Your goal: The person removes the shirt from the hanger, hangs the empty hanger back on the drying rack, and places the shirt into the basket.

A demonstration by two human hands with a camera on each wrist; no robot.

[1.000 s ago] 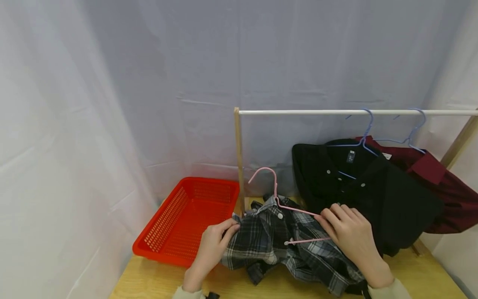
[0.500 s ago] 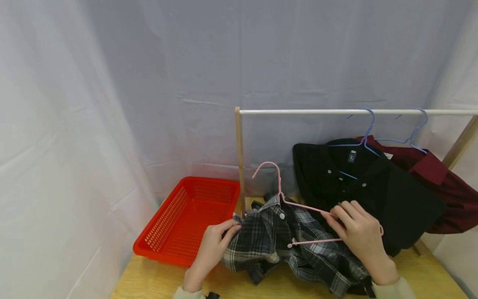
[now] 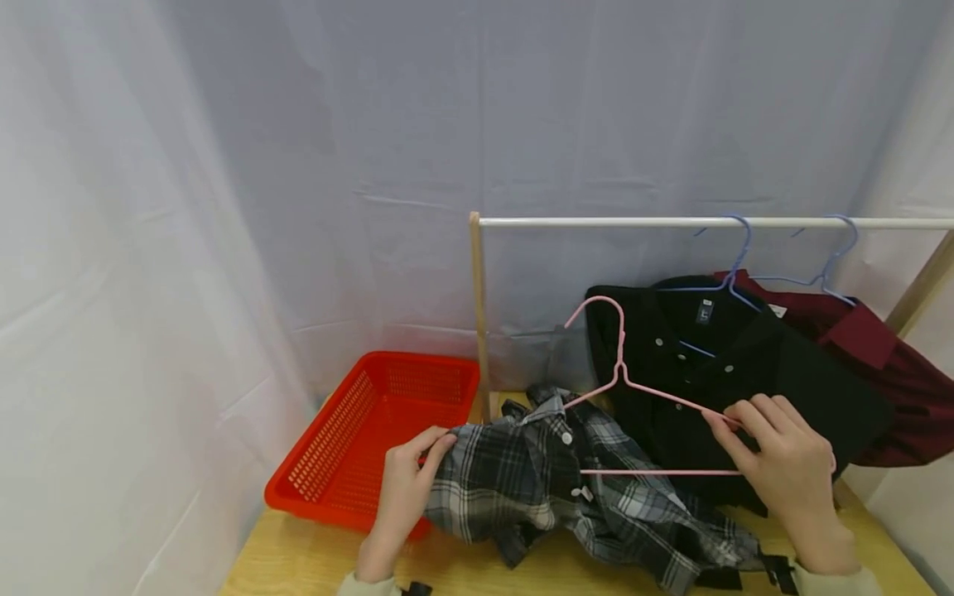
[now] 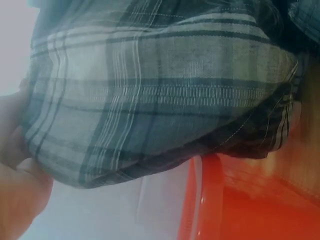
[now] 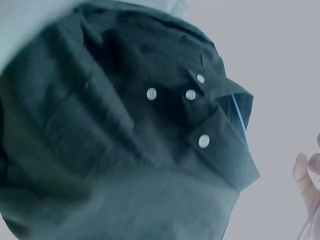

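Note:
A grey plaid shirt (image 3: pixel 566 488) lies crumpled on the wooden table (image 3: pixel 298 563). My left hand (image 3: pixel 406 480) pinches its left edge near the collar; in the left wrist view the plaid shirt (image 4: pixel 150 100) fills the frame above the hand (image 4: pixel 20 175). My right hand (image 3: pixel 782 463) grips the right end of a pink wire hanger (image 3: pixel 633 397), held clear of the plaid shirt in front of a black shirt (image 3: pixel 730 372). The right wrist view shows the black shirt (image 5: pixel 125 150) close up and my fingertips (image 5: pixel 305 172) at the right edge.
A red plastic basket (image 3: pixel 373 439) stands at the left of the table. A white rail (image 3: pixel 671 223) on wooden posts carries the black shirt and a dark red shirt (image 3: pixel 894 372) on blue hangers (image 3: pixel 734 257). White curtains close in all around.
My right hand has drawn the pink hanger up and to the right, out of the plaid shirt. The left hand has kept its pinch on the shirt's edge and shifted slightly left.

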